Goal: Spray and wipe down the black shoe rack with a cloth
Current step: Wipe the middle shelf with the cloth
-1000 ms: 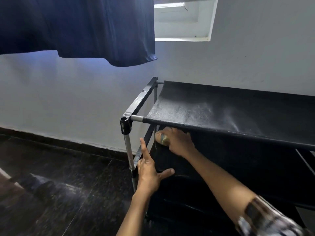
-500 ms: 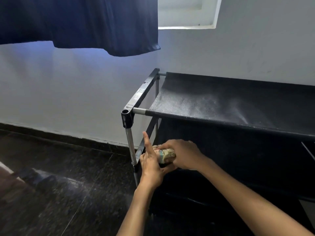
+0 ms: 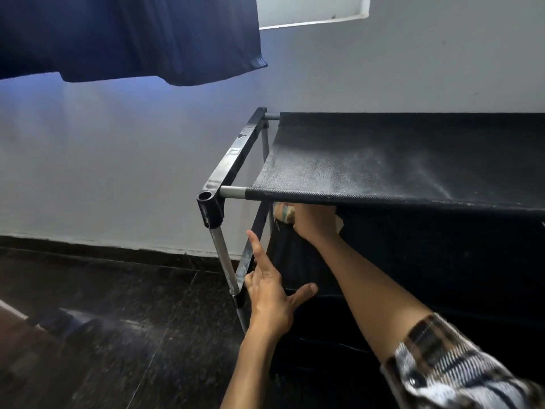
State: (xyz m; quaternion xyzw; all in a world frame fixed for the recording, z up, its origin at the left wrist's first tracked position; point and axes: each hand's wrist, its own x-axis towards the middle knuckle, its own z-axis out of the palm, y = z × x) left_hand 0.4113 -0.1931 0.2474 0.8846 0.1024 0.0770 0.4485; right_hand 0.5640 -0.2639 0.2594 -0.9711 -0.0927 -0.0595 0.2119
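While pale droplets already speckled the top shelf (image 3: 368,169) of the shoe rack (image 3: 233,154) by the wall, the right hand (image 3: 315,222) gripped the cloth (image 3: 283,213) just beneath it, the left hand (image 3: 269,293) stayed spread and empty, and wiping seemed unfinished.

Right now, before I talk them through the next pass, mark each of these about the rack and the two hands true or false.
1. The right hand holds the cloth just under the top shelf. True.
2. The left hand grips a spray bottle. False: its fingers are spread and it holds nothing; no bottle is in view.
3. The top shelf shows a pale dusty or misted patch. True.
4. Shoes sit on the top shelf. False: nothing rests on it.
5. A dark garment hangs above, left of the shoe rack. True.
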